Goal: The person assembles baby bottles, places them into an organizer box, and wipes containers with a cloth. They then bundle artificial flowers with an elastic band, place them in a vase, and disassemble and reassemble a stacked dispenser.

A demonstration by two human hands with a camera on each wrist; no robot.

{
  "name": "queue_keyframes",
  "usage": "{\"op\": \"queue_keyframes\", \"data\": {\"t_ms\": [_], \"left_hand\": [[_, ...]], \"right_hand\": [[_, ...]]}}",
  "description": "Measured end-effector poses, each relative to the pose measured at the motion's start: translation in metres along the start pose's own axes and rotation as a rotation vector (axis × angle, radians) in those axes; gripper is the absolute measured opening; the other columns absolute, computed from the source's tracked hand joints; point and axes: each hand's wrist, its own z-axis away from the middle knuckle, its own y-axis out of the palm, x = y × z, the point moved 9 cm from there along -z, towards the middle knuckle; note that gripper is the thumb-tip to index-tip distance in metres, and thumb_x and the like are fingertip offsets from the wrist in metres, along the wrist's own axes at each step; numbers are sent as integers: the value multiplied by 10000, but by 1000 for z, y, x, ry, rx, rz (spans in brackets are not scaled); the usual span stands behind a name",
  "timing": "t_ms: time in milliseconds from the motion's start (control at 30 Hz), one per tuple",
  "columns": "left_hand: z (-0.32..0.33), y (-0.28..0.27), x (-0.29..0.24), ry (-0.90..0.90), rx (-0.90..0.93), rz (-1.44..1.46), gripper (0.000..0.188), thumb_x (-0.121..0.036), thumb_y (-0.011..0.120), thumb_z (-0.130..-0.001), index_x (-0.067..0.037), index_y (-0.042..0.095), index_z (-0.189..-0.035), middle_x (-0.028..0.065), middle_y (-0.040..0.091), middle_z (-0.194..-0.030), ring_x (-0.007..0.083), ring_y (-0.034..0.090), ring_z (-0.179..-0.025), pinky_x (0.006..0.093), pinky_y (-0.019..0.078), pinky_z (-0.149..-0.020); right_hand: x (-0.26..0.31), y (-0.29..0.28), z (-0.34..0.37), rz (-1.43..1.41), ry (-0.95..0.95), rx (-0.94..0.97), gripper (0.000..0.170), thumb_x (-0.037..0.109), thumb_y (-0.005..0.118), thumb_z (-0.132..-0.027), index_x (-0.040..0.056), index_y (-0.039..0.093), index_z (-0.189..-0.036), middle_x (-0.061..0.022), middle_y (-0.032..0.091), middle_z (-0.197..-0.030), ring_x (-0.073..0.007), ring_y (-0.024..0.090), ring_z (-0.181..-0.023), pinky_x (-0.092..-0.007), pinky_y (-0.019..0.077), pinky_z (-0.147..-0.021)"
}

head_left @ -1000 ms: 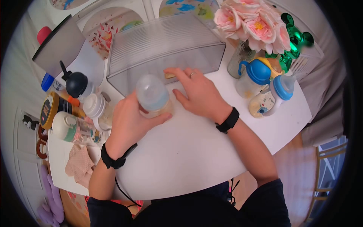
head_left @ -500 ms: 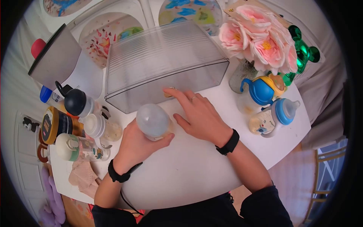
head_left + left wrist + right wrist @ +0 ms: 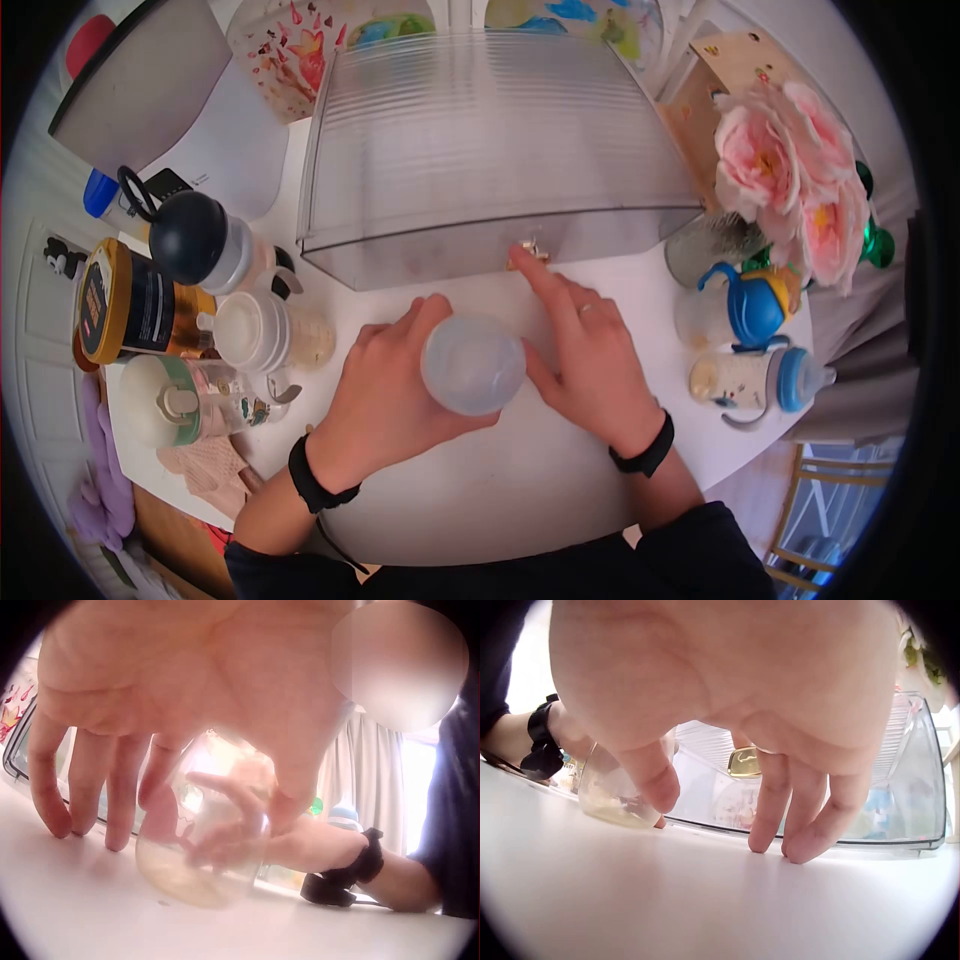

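Observation:
My left hand (image 3: pixel 385 390) holds a clear baby bottle (image 3: pixel 473 365) with a domed cap, upright on the white table. Thumb and forefinger sit around its sides, while the other fingertips touch the tabletop in the left wrist view; a pale layer shows low in the bottle (image 3: pixel 191 881). Beside it, my right hand (image 3: pixel 592 365) stretches its index finger to the gold knob (image 3: pixel 528 250) on the front of a clear ribbed box (image 3: pixel 480 140). In the right wrist view the other right fingertips rest on the table before the box, the thumb close to the bottle.
Left on the table (image 3: pixel 420 510) stand a dark-lidded cup (image 3: pixel 190 240), a gold-lidded tub (image 3: pixel 140 300), a white-capped bottle (image 3: pixel 255 335), a green-and-white bottle (image 3: pixel 165 400) and a cloth (image 3: pixel 210 475). Right are pink flowers (image 3: pixel 770 160), a blue-handled cup (image 3: pixel 750 305) and a blue-collared bottle (image 3: pixel 745 380).
The head view has shifted, so the box looks larger and the bottle is seen more from above. The left hand keeps its hold; the right index finger stays at the knob.

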Motion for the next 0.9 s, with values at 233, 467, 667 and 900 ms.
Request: {"op": "queue_keyframes", "data": {"t_ms": [233,467,667,900], "left_hand": [[0,2,0,13,-38,128,637,-383,915,-750,-45,625,-1205,147,769,-971,358,761,-838,460,583,-791],[-3,-1,-6,108,-87,30,693,-443,890,-773,-35,650,-1279,157,779,-979,349,774,-824,430,608,-754],[-3,3,2,45,-35,73,809,-489,900,-753,9,646,-1338,161,781,-961,348,779,-833,450,594,-825],[9,-9,-14,47,-77,-64,681,-501,899,-758,-43,698,-1220,129,783,-878,337,772,-763,429,598,-761]], "right_hand": [[6,0,-1,34,-36,21,911,116,772,-902,174,328,-1695,-212,687,-1153,-410,683,-1018,-482,527,-897],[6,-3,0,-52,-62,21,887,102,759,-911,151,324,-1683,-240,648,-1315,-423,681,-1052,-511,538,-912],[10,-11,-2,-104,-85,-16,787,79,731,-927,124,381,-1630,-225,632,-1369,-451,672,-1118,-521,541,-965],[10,-15,0,-278,11,-5,584,82,738,-944,92,520,-1485,-216,651,-1333,-414,685,-1134,-474,563,-971]]}}
